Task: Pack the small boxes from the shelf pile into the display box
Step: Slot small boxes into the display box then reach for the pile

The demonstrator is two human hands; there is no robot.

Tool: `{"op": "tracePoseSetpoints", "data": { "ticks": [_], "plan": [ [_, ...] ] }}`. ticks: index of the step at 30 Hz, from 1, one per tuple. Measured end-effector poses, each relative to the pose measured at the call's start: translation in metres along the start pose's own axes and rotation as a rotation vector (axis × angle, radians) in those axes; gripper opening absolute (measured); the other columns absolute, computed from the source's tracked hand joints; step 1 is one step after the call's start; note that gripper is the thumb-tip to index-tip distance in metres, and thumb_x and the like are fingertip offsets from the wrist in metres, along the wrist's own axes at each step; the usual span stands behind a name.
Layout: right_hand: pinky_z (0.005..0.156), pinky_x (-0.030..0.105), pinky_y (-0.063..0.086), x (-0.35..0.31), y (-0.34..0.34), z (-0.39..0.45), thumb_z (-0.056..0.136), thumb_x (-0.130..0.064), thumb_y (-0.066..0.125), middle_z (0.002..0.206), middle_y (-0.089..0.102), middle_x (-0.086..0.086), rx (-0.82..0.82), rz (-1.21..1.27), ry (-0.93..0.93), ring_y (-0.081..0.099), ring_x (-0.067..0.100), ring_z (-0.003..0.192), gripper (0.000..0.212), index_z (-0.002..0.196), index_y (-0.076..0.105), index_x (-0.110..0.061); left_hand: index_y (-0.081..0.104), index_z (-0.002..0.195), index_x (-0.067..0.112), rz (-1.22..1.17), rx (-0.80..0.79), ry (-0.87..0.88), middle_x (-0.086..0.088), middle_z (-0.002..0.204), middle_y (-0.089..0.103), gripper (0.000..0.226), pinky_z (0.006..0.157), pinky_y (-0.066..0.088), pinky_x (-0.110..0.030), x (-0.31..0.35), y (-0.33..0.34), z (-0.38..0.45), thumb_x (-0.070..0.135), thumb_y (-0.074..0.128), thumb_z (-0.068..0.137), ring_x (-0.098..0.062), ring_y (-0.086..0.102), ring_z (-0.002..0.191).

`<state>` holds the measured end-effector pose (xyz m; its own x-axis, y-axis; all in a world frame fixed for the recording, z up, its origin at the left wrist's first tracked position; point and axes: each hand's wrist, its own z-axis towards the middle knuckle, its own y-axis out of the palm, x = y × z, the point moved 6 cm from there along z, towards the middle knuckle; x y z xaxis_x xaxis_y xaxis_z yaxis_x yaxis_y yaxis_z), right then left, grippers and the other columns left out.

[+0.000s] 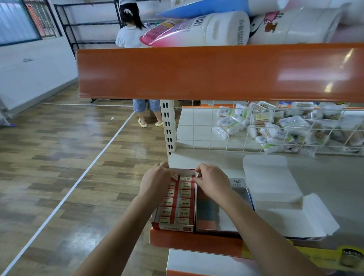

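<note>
A red and white display box [174,225] sits at the left front corner of the white shelf [333,185]. Two rows of several small red-and-white boxes [184,203] fill it. My left hand [156,180] curls over the far left end of the box, its fingers on the small boxes there. At the far right corner, my right hand [212,181] pinches the box's rim or the last small box; which one I cannot tell. No loose pile of small boxes shows on the shelf.
A shiny grey box [218,215] lies right of the display box, then open white cardboard lids [270,182]. A wire grid [260,130] fences off packets behind. An orange shelf edge [216,73] hangs overhead. Another person [130,31] stands across the aisle.
</note>
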<state>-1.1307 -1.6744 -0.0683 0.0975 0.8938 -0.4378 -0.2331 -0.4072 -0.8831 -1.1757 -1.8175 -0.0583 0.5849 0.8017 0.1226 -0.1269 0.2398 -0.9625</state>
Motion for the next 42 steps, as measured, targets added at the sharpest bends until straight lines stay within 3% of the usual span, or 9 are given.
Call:
{"op": "tracePoseSetpoints", "data": {
  "ticks": [6, 26, 31, 37, 42],
  "plan": [
    [0.074, 0.025, 0.042, 0.002, 0.001, 0.001, 0.089, -0.032, 0.06, 0.104, 0.061, -0.001, -0.004, 0.013, 0.008, 0.054, 0.015, 0.095, 0.028, 0.112, 0.058, -0.015, 0.066, 0.099, 0.02, 0.199, 0.017, 0.025, 0.005, 0.097, 0.064, 0.021, 0.098, 0.034, -0.028, -0.007, 0.005, 0.0, 0.03, 0.047, 0.095, -0.014, 0.049, 0.101],
    [0.069, 0.025, 0.037, 0.004, 0.003, 0.003, 0.089, -0.032, 0.059, 0.103, 0.061, 0.0, -0.021, 0.01, 0.02, 0.054, 0.017, 0.093, 0.026, 0.109, 0.058, -0.015, 0.066, 0.094, 0.018, 0.307, -0.043, 0.014, 0.001, 0.1, 0.065, 0.015, 0.093, 0.034, -0.026, 0.005, 0.009, 0.0, 0.018, 0.051, 0.094, -0.014, 0.052, 0.099],
    [0.073, 0.027, 0.045, 0.005, -0.003, 0.009, 0.091, -0.034, 0.056, 0.105, 0.064, -0.002, -0.126, 0.024, 0.025, 0.057, 0.015, 0.091, 0.026, 0.112, 0.059, -0.018, 0.065, 0.089, 0.014, 0.28, -0.082, 0.038, 0.001, 0.095, 0.067, 0.017, 0.092, 0.04, -0.027, 0.008, 0.003, 0.009, 0.016, 0.049, 0.095, -0.014, 0.054, 0.095],
    [0.083, 0.031, 0.045, 0.016, -0.037, 0.017, 0.092, -0.03, 0.053, 0.124, 0.059, 0.003, -0.168, -0.158, -0.02, 0.057, 0.021, 0.107, 0.034, 0.124, 0.055, -0.019, 0.067, 0.096, 0.016, 0.129, -0.003, 0.178, -0.001, 0.102, 0.068, 0.019, 0.083, 0.053, -0.029, 0.05, -0.027, 0.037, 0.027, 0.05, 0.096, -0.016, 0.062, 0.097],
    [0.089, 0.033, 0.042, 0.057, -0.085, -0.003, 0.091, -0.021, 0.055, 0.125, 0.055, 0.003, -0.086, -0.31, 0.02, 0.05, 0.021, 0.116, 0.029, 0.119, 0.057, -0.016, 0.065, 0.11, 0.024, 0.007, -0.064, 0.377, 0.002, 0.108, 0.066, 0.027, 0.08, 0.045, -0.031, 0.126, -0.025, 0.073, 0.035, 0.046, 0.094, -0.019, 0.057, 0.101]
  ]
}}
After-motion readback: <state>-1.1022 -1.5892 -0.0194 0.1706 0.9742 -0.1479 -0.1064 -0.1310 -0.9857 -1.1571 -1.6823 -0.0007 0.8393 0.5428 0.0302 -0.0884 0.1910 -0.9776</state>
